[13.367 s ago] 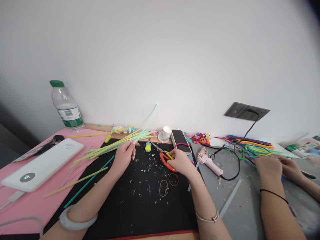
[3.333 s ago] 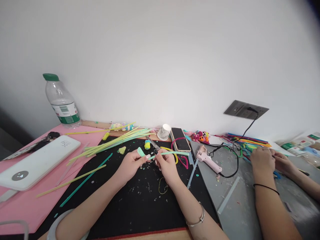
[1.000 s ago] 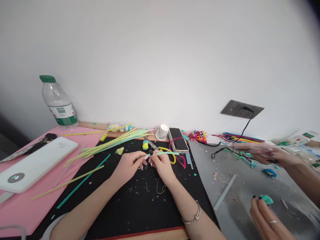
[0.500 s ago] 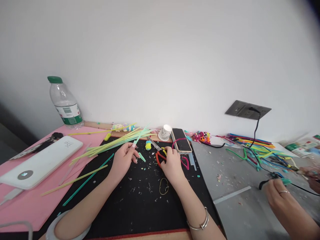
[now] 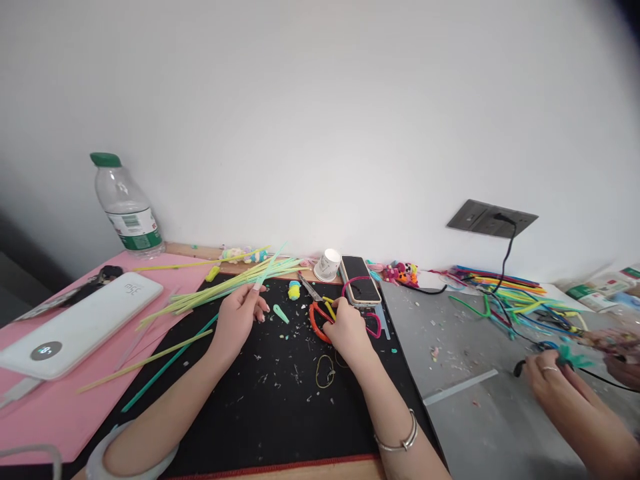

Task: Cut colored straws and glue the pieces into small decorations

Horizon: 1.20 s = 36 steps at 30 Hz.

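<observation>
My left hand point(image 5: 239, 319) pinches one pale green stick point(image 5: 267, 268) between thumb and fingertips, its free end angled up and away toward the wall, over the loose bundle of green sticks point(image 5: 220, 288) that fans across the far left of the black mat point(image 5: 250, 407). My right hand point(image 5: 346, 327) rests on the scissors point(image 5: 319, 308), fingers curled over the orange handles; I cannot tell whether they are through the loops or only lying on top, so the grip there is closing rather than firm. The blades point away toward the small paper cup point(image 5: 328, 264). A short green offcut point(image 5: 281, 313) lies on the mat between my two hands, touching neither, and a rubber band point(image 5: 325, 371) sits just near my right wrist.

I judge this as the pick-up before a cut: stick in one hand, tool not quite lifted in the other. The next move calls for seating my fingers properly in the handles, raising the scissors clear of the pink loop point(image 5: 369, 319) beside them, and bringing stick and blades together above the mat. A co-worker's hand point(image 5: 547, 373) works with cord on the grey surface well to my right
</observation>
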Tool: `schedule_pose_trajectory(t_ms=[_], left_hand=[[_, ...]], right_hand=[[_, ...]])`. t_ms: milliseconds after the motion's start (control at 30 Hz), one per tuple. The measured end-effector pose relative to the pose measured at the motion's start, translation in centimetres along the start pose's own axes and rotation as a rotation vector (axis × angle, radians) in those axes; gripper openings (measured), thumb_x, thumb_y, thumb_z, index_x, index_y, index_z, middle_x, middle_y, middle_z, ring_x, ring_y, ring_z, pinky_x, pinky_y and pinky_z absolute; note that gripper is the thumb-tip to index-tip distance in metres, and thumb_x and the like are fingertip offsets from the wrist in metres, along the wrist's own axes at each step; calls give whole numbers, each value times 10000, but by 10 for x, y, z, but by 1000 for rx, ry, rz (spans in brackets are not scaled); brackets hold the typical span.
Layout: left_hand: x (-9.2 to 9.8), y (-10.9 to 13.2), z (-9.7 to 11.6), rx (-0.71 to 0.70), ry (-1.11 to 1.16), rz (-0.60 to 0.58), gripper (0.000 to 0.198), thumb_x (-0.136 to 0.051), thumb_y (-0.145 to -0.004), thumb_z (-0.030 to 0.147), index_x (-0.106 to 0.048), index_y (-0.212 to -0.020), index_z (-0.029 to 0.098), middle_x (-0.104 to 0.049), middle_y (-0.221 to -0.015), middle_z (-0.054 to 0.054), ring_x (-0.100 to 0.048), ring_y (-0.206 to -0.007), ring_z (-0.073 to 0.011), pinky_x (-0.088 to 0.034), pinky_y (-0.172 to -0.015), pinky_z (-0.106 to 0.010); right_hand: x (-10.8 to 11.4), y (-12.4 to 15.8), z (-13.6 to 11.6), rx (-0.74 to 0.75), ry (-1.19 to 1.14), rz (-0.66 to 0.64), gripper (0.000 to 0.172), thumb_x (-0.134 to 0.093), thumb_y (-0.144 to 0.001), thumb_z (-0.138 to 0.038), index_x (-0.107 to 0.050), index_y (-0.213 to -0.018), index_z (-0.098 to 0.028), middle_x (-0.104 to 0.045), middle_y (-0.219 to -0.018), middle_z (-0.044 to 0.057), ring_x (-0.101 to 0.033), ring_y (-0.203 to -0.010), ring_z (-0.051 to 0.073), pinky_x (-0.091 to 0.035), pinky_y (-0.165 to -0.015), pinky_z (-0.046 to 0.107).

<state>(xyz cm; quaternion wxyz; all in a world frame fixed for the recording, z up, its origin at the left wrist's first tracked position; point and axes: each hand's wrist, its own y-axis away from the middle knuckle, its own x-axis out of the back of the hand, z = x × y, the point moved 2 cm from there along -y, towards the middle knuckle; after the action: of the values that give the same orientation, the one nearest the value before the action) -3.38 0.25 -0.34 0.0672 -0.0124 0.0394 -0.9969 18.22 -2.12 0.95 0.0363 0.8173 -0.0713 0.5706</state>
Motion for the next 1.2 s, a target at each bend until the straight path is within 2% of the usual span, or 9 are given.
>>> schedule_pose_trajectory(t_ms=[167,367,433,567,767,900,1033,1200], left_hand=[[1,-2,0,-6,7,37,363,-510,-825,513,-585,-857,159,-562,-556,25,-475,-431,-102,-374,-454,-220],[1,-2,1,-11,5,42,344,-500,-838,496,-580,-854,161,-554,-559,27,-469,-437,-97,-367,-455,-212],[1,-1,1,-16,5,37,339,-498,-842,491,-577,-853,161,-554,-563,25,-467,-441,-95,-367,-458,-210],[2,-1,1,-12,27,25,335,-499,-845,487,-576,-856,161,-549,-566,25,-462,-445,-96,-366,-463,-212],[2,1,5,-49,45,51,276,-484,-867,430,-576,-867,169,-517,-550,38,-447,-447,-103,-365,-481,-224],[0,4,10,-73,72,25,233,-483,-873,386,-576,-849,174,-504,-542,44,-423,-441,-91,-351,-474,-213],[-4,6,11,-63,57,-74,223,-492,-873,370,-571,-820,169,-491,-501,49,-415,-429,-84,-329,-464,-206],[-8,9,10,-21,44,-183,248,-487,-870,391,-567,-803,166,-465,-482,53,-403,-426,-88,-316,-451,-208]], right_hand=[[2,0,1,-8,-60,38,117,-569,-649,-156,-514,-750,-177,-635,-742,100,-592,-673,218,-333,-549,273],[4,-2,-2,53,-297,158,160,-569,-631,-171,-440,-719,-207,-534,-665,11,-466,-583,147,-315,-533,252],[2,-2,-4,82,-435,121,174,-584,-667,-241,-412,-673,-214,-464,-603,-29,-390,-539,122,-294,-508,241],[2,0,-9,100,-558,7,346,-647,-667,-429,-394,-592,-206,-405,-558,-48,-322,-538,105,-261,-487,230],[12,14,-17,282,-602,-238,288,-558,-770,-416,-368,-702,-211,-455,-679,-42,-359,-588,99,-310,-527,214],[19,18,-19,327,-506,-266,302,-529,-795,-418,-325,-700,-215,-444,-689,-43,-356,-594,97,-301,-525,205],[16,17,-18,350,-423,-300,303,-538,-786,-406,-336,-676,-208,-408,-657,-51,-317,-577,90,-278,-508,199],[14,17,-18,376,-437,-343,264,-545,-771,-371,-382,-662,-194,-390,-637,-56,-285,-580,86,-267,-505,196]])
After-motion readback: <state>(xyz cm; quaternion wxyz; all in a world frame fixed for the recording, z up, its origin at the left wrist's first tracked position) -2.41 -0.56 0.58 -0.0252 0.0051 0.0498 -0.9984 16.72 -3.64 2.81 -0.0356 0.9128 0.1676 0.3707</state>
